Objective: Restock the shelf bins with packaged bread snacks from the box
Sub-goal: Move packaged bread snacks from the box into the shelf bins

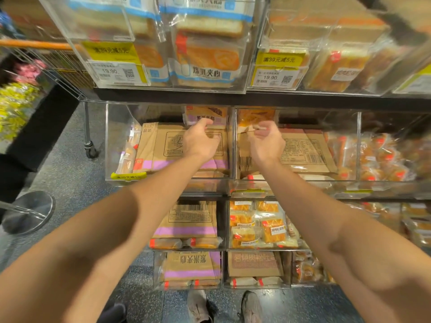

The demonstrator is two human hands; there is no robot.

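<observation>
My left hand [200, 142] reaches into the left clear bin [112, 141] over a flat brown box with a purple stripe [158, 150]. Its fingers are curled and its thumb meets the lower edge of a purple-labelled bread packet [206, 114] standing at the back; whether it grips the packet is unclear. My right hand [265, 142] is in the neighbouring bin [235, 145], above another brown box [303, 151]. Its thumb and fingers pinch the pale edge of an orange bread snack packet [250, 121].
Upper bins [163, 87] hold toast packs behind yellow price tags. Lower bins [258, 224] hold small wrapped bread snacks and more brown boxes. Loose snacks [377, 157] fill the bin to the right. A wire cart [88, 145] and a round metal base [30, 210] stand at the left.
</observation>
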